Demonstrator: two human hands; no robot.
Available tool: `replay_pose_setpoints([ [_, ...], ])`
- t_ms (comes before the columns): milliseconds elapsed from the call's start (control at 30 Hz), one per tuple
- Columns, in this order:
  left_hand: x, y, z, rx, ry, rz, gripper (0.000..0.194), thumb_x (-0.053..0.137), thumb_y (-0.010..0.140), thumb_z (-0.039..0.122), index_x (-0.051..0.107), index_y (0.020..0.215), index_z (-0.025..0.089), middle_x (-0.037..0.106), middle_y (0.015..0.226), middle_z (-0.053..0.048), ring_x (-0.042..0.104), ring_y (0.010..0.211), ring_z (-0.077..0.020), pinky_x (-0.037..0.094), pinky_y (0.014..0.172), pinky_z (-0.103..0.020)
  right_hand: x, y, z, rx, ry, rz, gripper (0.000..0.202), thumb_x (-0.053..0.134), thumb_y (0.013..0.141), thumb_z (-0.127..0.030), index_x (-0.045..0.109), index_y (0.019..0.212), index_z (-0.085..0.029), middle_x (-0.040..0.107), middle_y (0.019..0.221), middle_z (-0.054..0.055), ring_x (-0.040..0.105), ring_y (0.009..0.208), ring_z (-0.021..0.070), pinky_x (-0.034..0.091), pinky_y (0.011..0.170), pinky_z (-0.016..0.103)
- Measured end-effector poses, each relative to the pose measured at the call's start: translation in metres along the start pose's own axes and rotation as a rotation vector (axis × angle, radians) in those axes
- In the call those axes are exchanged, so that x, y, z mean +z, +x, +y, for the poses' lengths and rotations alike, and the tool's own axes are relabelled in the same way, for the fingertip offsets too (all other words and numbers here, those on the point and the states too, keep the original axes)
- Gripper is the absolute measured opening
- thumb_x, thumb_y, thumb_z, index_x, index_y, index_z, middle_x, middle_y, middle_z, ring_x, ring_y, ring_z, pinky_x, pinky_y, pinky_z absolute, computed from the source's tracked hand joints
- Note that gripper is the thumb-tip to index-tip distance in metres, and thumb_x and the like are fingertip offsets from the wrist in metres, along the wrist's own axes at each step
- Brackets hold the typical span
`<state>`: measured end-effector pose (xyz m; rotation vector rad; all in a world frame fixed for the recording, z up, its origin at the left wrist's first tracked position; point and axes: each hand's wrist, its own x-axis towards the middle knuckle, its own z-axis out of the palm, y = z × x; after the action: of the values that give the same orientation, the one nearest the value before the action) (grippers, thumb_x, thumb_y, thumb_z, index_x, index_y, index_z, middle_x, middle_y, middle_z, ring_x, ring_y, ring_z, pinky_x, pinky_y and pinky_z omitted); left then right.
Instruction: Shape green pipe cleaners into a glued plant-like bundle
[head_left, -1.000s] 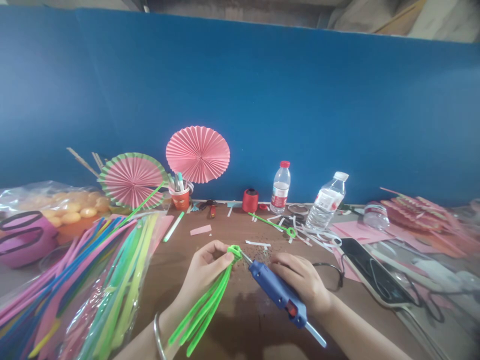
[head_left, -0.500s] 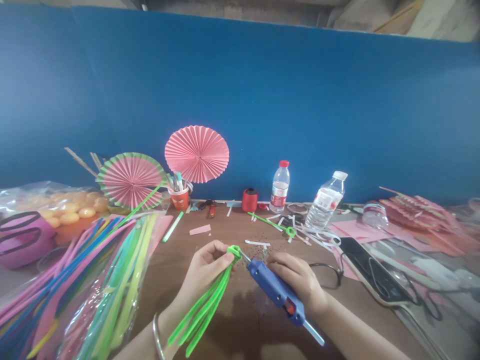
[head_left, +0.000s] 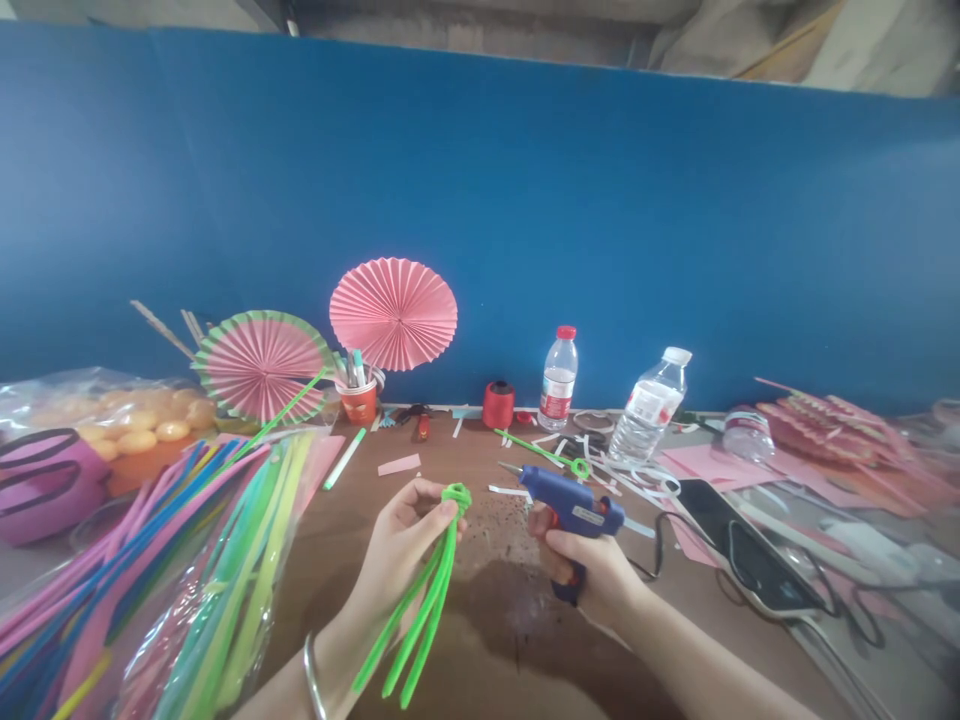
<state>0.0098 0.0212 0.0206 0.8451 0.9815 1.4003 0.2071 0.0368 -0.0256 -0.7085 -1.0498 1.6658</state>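
Note:
Between the thumb and fingers of my left hand (head_left: 416,535) is a bunch of bright green pipe cleaners (head_left: 427,610), bent into a knot-like head at the top with several tails hanging down. My right hand (head_left: 592,570) is wrapped round the handle of a blue glue gun (head_left: 570,500). Its metal nozzle points left, a short way from the green head and not touching it. A clear glue stick pokes out of the gun's back end. Beyond the nozzle a white paper strip (head_left: 510,491) lies on the brown table (head_left: 495,640).
To the left lie bagged coloured pipe cleaners (head_left: 240,570). Pink paper fans (head_left: 394,315), a red cup of pens (head_left: 358,402), a red thread spool (head_left: 499,405) and two bottles (head_left: 559,380) stand at the back. A phone (head_left: 739,540) and cables are on the right.
My right hand has turned the glue gun from slanting down to nearly level and drawn its nozzle away from the green head. My left hand has tilted the pipe cleaners more upright.

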Motion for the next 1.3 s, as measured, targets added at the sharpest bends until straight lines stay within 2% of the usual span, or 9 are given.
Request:
replay_pose_setpoints([
  [167, 0.001, -0.001, 0.001, -0.027, 0.01, -0.003, 0.025, 0.075, 0.058, 0.023, 0.054, 0.069, 0.015, 0.062, 0.055, 0.002, 0.058, 0.053, -0.0105, 0.042, 0.05, -0.018, -0.006, 0.004, 0.004, 0.064, 0.163, -0.066, 0.02, 0.066, 0.063, -0.027, 0.054, 0.072, -0.013, 0.039, 0.049, -0.007, 0.025, 0.036, 0.0018, 0.016, 0.039, 0.018],
  [467, -0.002, 0.003, -0.007, 0.047, 0.013, 0.027, 0.024, 0.073, 0.061, 0.018, 0.054, 0.076, 0.017, 0.062, 0.067, 0.004, 0.06, 0.06, -0.0097, 0.045, 0.057, -0.019, -0.005, 0.003, 0.006, 0.141, 0.242, -0.107, 0.017, 0.063, 0.065, -0.024, 0.054, 0.072, -0.013, 0.036, 0.046, -0.009, 0.022, 0.035, 0.0014, 0.015, 0.038, 0.016],
  [633, 0.001, -0.001, -0.007, -0.012, 0.036, 0.011, 0.026, 0.072, 0.062, 0.018, 0.053, 0.079, 0.018, 0.064, 0.07, 0.003, 0.061, 0.064, -0.0109, 0.045, 0.06, -0.02, 0.0, 0.001, 0.007, 0.167, 0.254, -0.131, 0.016, 0.062, 0.067, -0.027, 0.055, 0.072, -0.013, 0.035, 0.042, -0.009, 0.021, 0.035, 0.0019, 0.015, 0.037, 0.016],
  [900, 0.005, -0.003, -0.006, -0.048, 0.031, -0.001, 0.024, 0.075, 0.057, 0.02, 0.056, 0.071, 0.016, 0.064, 0.062, 0.003, 0.056, 0.054, -0.0081, 0.039, 0.049, -0.016, 0.008, -0.006, 0.019, -0.002, -0.061, -0.009, 0.026, 0.068, 0.063, -0.032, 0.057, 0.072, -0.011, 0.041, 0.042, -0.007, 0.032, 0.036, 0.0035, 0.023, 0.04, 0.018],
  [1100, 0.01, -0.011, -0.003, -0.022, 0.013, 0.003, 0.02, 0.073, 0.06, 0.019, 0.054, 0.067, 0.017, 0.06, 0.057, 0.005, 0.052, 0.051, -0.007, 0.035, 0.047, -0.016, 0.01, -0.009, 0.012, -0.101, -0.417, -0.001, 0.018, 0.063, 0.07, -0.031, 0.059, 0.073, -0.013, 0.045, 0.051, -0.004, 0.036, 0.042, 0.0058, 0.031, 0.041, 0.019],
  [1300, 0.012, -0.012, -0.002, -0.03, 0.022, -0.004, 0.017, 0.07, 0.063, 0.016, 0.053, 0.067, 0.016, 0.057, 0.055, 0.006, 0.049, 0.049, -0.0053, 0.033, 0.045, -0.014, 0.013, -0.011, 0.008, -0.176, -0.558, 0.018, 0.011, 0.06, 0.071, -0.025, 0.059, 0.072, -0.014, 0.053, 0.061, -0.001, 0.041, 0.046, 0.0066, 0.036, 0.043, 0.019],
])
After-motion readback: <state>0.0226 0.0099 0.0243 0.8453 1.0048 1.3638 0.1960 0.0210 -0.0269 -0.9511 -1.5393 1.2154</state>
